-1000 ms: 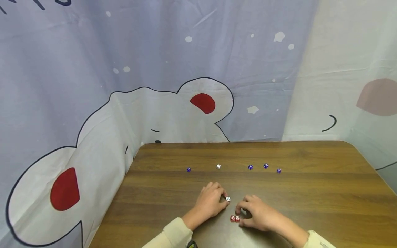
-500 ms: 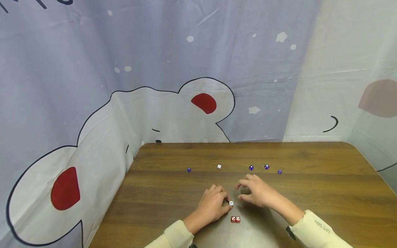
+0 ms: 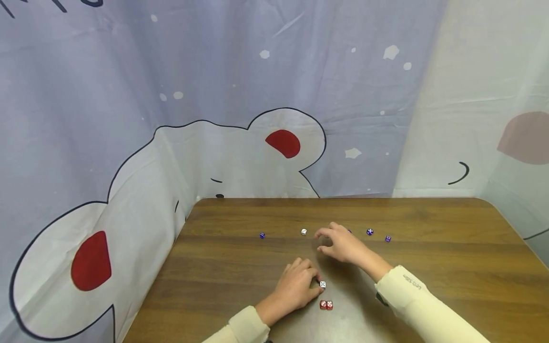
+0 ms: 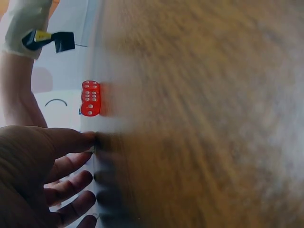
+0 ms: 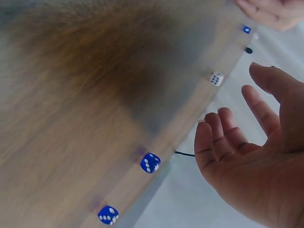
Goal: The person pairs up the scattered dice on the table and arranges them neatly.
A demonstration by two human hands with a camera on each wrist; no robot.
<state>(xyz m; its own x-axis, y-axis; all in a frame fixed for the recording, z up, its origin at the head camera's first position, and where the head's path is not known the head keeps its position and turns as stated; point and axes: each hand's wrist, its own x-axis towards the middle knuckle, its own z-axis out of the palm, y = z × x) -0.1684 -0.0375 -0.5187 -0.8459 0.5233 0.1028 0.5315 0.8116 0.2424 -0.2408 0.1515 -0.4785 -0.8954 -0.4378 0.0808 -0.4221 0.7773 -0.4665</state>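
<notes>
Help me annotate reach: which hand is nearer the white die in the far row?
Right. The right hand is just to the right of the far white die, not touching. The left hand is farther, on its near side, pinching a second white die.

You are at a wood-grain table (image 3: 223, 262) in a curtained-off nook, hemmed by a printed fabric backdrop (image 3: 223, 81) with a white cartoon animal (image 3: 147, 209) at lower left and a pale star (image 3: 391, 52) at upper right; whether home or studio, you cannot tell.
</notes>
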